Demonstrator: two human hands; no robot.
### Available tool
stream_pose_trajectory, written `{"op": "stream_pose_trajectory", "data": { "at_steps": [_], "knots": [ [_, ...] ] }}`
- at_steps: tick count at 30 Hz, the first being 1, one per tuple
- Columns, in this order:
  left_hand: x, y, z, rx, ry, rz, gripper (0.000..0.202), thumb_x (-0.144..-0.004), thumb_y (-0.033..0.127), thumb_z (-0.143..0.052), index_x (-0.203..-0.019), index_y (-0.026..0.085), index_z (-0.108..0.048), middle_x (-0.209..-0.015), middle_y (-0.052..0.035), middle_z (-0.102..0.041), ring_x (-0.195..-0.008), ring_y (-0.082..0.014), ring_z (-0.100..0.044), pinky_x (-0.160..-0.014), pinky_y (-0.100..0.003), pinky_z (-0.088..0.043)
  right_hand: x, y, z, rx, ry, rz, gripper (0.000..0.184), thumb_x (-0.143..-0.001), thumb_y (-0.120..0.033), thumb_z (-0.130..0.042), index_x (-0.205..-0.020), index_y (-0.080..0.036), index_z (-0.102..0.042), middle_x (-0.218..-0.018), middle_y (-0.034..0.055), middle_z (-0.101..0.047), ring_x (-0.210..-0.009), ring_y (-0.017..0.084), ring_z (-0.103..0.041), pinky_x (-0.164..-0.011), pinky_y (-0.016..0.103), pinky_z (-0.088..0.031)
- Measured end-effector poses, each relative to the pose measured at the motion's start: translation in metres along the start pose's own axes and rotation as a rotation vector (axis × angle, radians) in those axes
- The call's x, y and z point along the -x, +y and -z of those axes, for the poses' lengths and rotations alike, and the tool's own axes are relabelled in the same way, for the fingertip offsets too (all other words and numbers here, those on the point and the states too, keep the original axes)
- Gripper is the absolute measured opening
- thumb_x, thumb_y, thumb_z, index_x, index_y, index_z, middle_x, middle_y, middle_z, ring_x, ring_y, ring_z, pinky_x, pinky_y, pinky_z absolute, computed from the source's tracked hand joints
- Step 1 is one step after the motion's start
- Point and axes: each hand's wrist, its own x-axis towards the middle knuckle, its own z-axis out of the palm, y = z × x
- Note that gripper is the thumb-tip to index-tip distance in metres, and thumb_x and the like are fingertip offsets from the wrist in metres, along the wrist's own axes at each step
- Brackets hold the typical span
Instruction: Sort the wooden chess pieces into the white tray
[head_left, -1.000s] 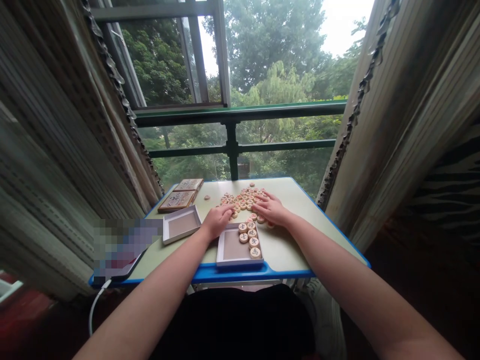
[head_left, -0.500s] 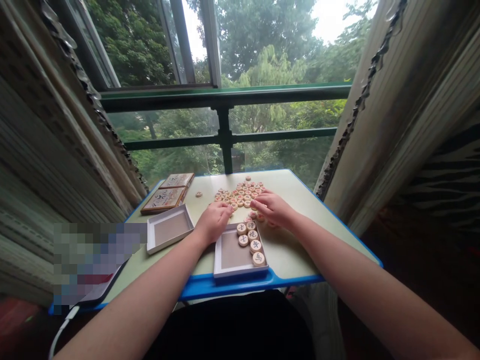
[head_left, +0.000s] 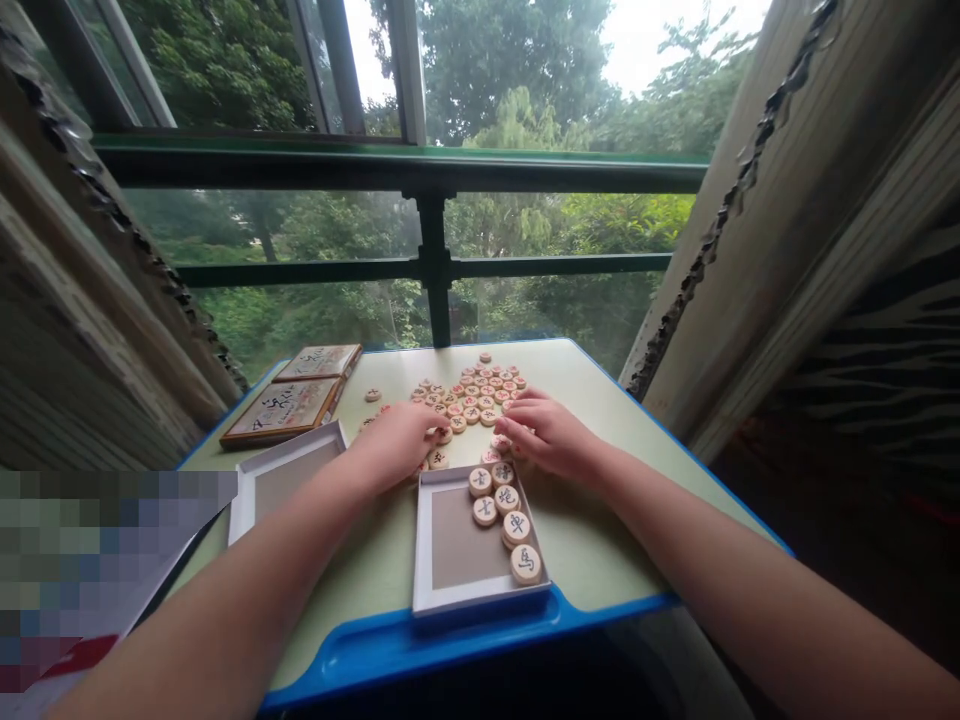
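Note:
A heap of round wooden chess pieces with red and black characters lies at the far middle of the pale table. My left hand rests knuckles-up at the heap's near left edge, fingers curled down over some pieces. My right hand lies at the heap's near right edge with its fingers stretched leftward, just beyond a shallow white box. Several pieces sit in a column along the box's right side. Whatever is under my left fingers is hidden.
A second shallow white tray lies to the left, and two wooden-framed boards lie beyond it. One stray piece sits apart. A green window rail stands behind the table, curtains hang on both sides, and a blue rim edges the front.
The camera has tilted down and closer. Both hands have drawn slightly back toward the white box, staying on the near edge of the heap.

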Motion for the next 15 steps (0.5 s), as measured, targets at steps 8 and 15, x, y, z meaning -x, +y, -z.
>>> {"op": "stream_pose_trajectory", "data": {
  "at_steps": [8,15],
  "knots": [
    [0.002,0.012,0.002,-0.144,0.003,0.070,0.017,-0.077,0.026,-0.058,-0.086,0.022,-0.072,-0.091,-0.0063,-0.071,-0.086,-0.0235,-0.064,-0.077,-0.031,-0.049,-0.001,-0.002,-0.003,-0.018,0.003,0.032,0.047,-0.095,-0.039,-0.031,-0.065,-0.017,-0.061,-0.067,0.0053,-0.062,-0.071,0.016,-0.049,-0.082,0.034,-0.039],
    [0.002,0.009,-0.002,-0.008,0.082,0.088,0.030,-0.075,0.013,-0.052,-0.097,0.020,-0.071,-0.101,-0.0042,-0.071,-0.092,-0.0207,-0.064,-0.084,-0.030,-0.050,-0.001,0.000,-0.004,-0.006,-0.013,-0.013,0.041,-0.093,-0.036,-0.037,-0.069,-0.017,-0.064,-0.069,0.0064,-0.064,-0.073,0.017,-0.051,-0.081,0.035,-0.041]
  ]
}}
